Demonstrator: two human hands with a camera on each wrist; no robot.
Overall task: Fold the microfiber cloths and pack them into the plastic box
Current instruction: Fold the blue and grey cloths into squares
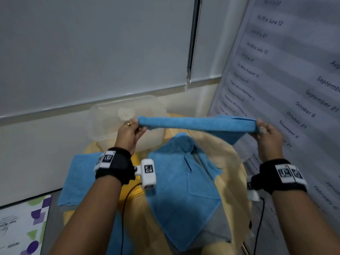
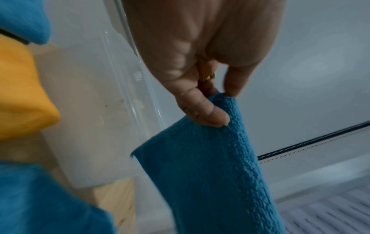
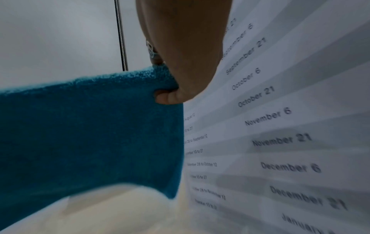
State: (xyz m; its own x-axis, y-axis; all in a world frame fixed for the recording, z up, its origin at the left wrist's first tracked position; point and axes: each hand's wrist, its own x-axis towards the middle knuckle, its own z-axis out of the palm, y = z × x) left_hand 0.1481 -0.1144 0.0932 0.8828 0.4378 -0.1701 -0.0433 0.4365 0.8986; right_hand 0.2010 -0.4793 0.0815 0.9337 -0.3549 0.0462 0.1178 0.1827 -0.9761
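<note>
The left hand (image 1: 128, 133) and right hand (image 1: 266, 135) are pinching a stretched blue microfiber cloth (image 1: 196, 124); the clear plastic box (image 1: 103, 122) is looking empty, and other blue cloths (image 1: 182, 190) are awaiting folding.

Black wristbands (image 1: 115, 165) with square-coded white tags wrap both bare forearms. A white camera block (image 1: 148, 173) sits beside the left wristband, trailing a black cable (image 1: 125, 208). Each hand wears a ring (image 1: 128, 123).

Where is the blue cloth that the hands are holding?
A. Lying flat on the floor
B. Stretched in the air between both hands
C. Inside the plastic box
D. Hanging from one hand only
B: the left hand pinches one end and the right hand pinches the other, so the held blue cloth hangs stretched in the air above the table, not in the plastic box.
</note>
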